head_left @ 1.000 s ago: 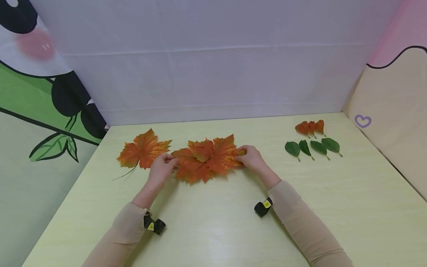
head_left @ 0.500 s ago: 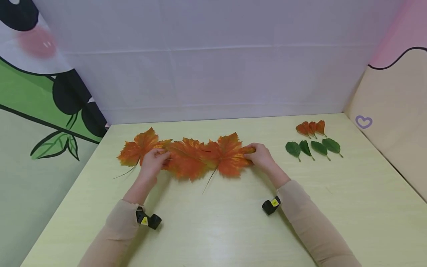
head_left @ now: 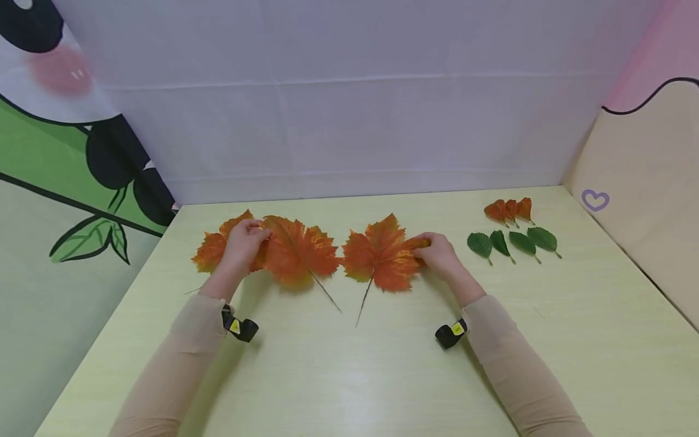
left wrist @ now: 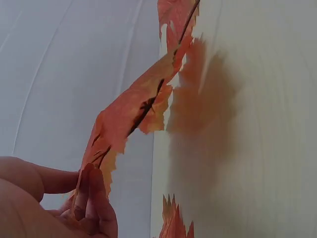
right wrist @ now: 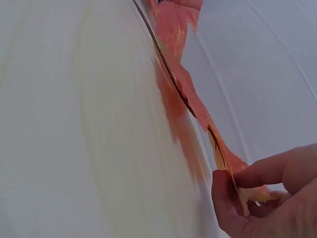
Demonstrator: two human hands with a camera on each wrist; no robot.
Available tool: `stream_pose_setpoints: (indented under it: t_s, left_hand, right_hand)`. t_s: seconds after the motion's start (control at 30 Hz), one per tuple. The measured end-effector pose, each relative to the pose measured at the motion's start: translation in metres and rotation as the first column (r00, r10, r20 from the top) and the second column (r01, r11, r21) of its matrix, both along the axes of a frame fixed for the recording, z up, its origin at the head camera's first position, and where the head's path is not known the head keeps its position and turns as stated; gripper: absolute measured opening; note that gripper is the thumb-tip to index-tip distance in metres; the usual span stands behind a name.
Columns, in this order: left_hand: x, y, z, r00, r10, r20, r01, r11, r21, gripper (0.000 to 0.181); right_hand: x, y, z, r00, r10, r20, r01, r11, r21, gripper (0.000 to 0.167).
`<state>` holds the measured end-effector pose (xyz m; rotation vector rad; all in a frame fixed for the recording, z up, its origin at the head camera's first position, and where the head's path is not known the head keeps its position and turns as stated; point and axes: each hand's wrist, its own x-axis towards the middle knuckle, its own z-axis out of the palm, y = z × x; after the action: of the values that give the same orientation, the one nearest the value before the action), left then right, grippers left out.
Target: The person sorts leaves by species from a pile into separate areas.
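My left hand [head_left: 240,246] pinches the left edge of an orange maple leaf [head_left: 297,249]; the left wrist view shows thumb and fingers on that leaf [left wrist: 119,119], raised off the table with its shadow beside it. With my right hand [head_left: 439,255] I pinch the right lobe of another orange maple leaf [head_left: 382,252], its dark stem slanting down toward me. The same leaf [right wrist: 185,89] appears edge-on in the right wrist view, close above the table. The two held leaves nearly meet at their inner tips. A third maple leaf [head_left: 210,252] lies partly hidden behind my left hand.
Several small green leaves [head_left: 521,241] lie in a row at the right of the pale table [head_left: 349,376]. Behind them are small orange-red leaves [head_left: 509,210]. A light cloth wall [head_left: 360,133] stands along the table's back edge.
My left hand has moved left and slightly away from me with its leaf, while my right hand has moved right with the other. The two overlapping leaves have come apart.
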<state>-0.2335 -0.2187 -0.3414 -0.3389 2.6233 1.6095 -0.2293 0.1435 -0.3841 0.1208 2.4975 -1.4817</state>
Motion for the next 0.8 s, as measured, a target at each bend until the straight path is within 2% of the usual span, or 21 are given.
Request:
stream_pose_setpoints:
  t_s: [0.13, 0.27, 0.4, 0.6, 0.8]
  left_hand:
    - [-0.016, 0.000, 0.002, 1.000, -0.021, -0.004, 0.021, 0.996, -0.088, 0.038]
    - [-0.033, 0.005, 0.003, 0.997, -0.063, -0.040, 0.054, 0.979, -0.194, 0.033]
    - [-0.050, 0.012, 0.002, 0.992, -0.100, -0.082, 0.078, 0.967, -0.242, 0.031]
    - [-0.070, 0.017, -0.005, 0.989, -0.100, -0.105, 0.069, 0.963, -0.259, 0.032]
    - [-0.083, 0.016, -0.013, 0.990, -0.081, -0.112, 0.047, 0.959, -0.278, 0.033]
  right_hand:
    - [-0.001, 0.003, -0.002, 1.000, -0.017, -0.007, 0.017, 1.000, -0.011, 0.035]
    - [-0.001, 0.004, -0.003, 1.000, -0.028, -0.007, 0.028, 1.000, -0.002, 0.035]
    - [-0.001, 0.004, -0.002, 1.000, -0.027, 0.007, 0.027, 1.000, 0.003, 0.035]
    - [0.000, 0.003, -0.001, 1.000, -0.025, 0.017, 0.025, 1.000, -0.014, 0.035]
    - [-0.002, 0.001, -0.004, 0.999, -0.028, 0.024, 0.029, 0.999, -0.025, 0.033]
